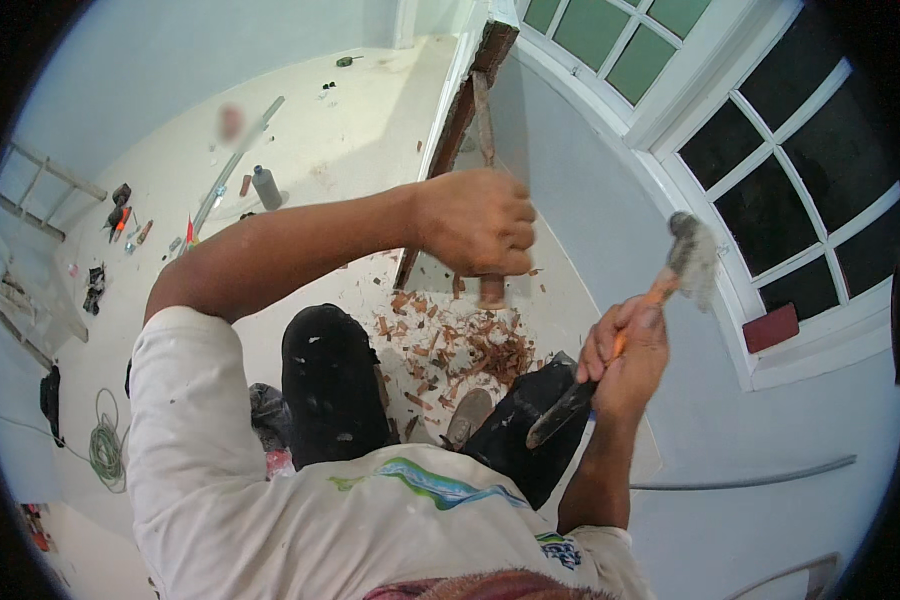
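Observation:
My left hand is wrapped round a chisel. Its wooden handle end sticks out below my fist, and its long blade reaches up along the raw brown wood edge of a white panel. Whether the tip touches the wood I cannot tell. To the right, my right hand grips a hammer by its orange and black handle. The hammer head, blurred by motion, is raised near the window, apart from the chisel. Brown wood chips lie scattered on the floor below my hands, between my knees.
A grey bottle stands on the floor at the left, near a long metal strip. Ladders and a coiled cable are farther left. White-framed windows line the right wall, with a dark red block on the sill.

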Motion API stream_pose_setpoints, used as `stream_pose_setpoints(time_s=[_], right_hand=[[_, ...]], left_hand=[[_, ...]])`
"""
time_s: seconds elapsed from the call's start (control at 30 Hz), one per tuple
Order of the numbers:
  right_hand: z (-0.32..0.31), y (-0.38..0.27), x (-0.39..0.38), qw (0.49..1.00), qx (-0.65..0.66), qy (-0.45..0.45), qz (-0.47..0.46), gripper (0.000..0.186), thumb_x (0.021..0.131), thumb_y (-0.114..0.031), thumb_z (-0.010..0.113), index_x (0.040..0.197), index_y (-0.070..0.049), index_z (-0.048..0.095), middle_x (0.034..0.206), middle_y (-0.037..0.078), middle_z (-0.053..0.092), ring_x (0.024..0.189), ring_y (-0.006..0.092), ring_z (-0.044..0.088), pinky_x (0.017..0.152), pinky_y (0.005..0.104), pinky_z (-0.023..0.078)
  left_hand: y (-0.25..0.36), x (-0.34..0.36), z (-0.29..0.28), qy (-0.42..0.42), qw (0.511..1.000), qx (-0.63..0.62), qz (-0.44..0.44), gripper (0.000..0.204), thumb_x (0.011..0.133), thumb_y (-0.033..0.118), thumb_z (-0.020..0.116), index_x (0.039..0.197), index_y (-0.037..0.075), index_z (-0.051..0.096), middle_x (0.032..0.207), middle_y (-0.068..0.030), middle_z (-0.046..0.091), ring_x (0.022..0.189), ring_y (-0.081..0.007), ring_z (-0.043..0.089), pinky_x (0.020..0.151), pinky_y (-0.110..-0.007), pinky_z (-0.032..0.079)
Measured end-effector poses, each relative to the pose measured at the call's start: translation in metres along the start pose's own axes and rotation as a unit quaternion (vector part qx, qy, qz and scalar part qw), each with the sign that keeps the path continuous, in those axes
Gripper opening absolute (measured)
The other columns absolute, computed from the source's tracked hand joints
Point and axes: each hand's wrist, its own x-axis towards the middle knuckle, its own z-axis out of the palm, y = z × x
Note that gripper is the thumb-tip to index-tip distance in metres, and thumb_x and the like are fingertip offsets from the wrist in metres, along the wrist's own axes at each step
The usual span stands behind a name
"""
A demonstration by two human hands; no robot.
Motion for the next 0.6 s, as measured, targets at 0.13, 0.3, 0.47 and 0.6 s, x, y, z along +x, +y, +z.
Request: stream_pose_setpoints(time_s=[0.13, 0.3, 0.47, 0.6], right_hand=[[-0.012, 0.042, 0.003, 0.997, -0.013, -0.007, 0.080, 0.042, 0.114, -0.042, 0.039, 0.091, -0.007, 0.044, 0.063, 0.002, 0.044, 0.042, 0.0111, 0.043, 0.038, 0.0281, 0.042], [-0.009, 0.092, 0.003, 0.990, 0.016, -0.036, 0.133, 0.042, 0.112, -0.045, 0.042, 0.091, -0.009, 0.045, 0.064, 0.001, 0.043, 0.043, 0.0107, 0.042, 0.038, 0.0285, 0.040], [-0.016, 0.158, 0.005, 0.988, -0.050, -0.023, 0.142, 0.042, 0.110, -0.048, 0.046, 0.089, -0.011, 0.046, 0.064, 0.000, 0.042, 0.044, 0.0111, 0.042, 0.038, 0.0297, 0.039], [-0.015, 0.173, -0.002, 0.969, -0.009, 0.006, 0.247, 0.044, 0.110, -0.048, 0.047, 0.087, -0.011, 0.046, 0.063, 0.000, 0.044, 0.042, 0.0120, 0.042, 0.036, 0.0311, 0.039]], left_hand=[[-0.002, 0.001, -0.012, -0.051, 0.998, -0.040, 0.005, 0.031, 0.062, 0.028, 0.080, 0.075, 0.013, 0.057, 0.069, 0.0001, 0.053, 0.071, -0.0215, 0.062, 0.061, -0.040, 0.047], [-0.008, 0.037, -0.058, -0.117, 0.980, -0.142, -0.071, 0.024, 0.067, 0.028, 0.083, 0.079, 0.010, 0.073, 0.071, -0.0082, 0.068, 0.074, -0.0294, 0.073, 0.062, -0.045, 0.056], [0.035, 0.066, -0.042, -0.350, 0.920, -0.167, -0.061, 0.017, 0.071, 0.025, 0.082, 0.073, 0.008, 0.076, 0.071, -0.0119, 0.072, 0.073, -0.0307, 0.076, 0.062, -0.045, 0.060], [0.021, 0.050, -0.027, -0.255, 0.949, -0.157, -0.094, 0.016, 0.068, 0.024, 0.083, 0.070, 0.010, 0.075, 0.069, -0.0096, 0.071, 0.074, -0.0297, 0.077, 0.062, -0.044, 0.061]])
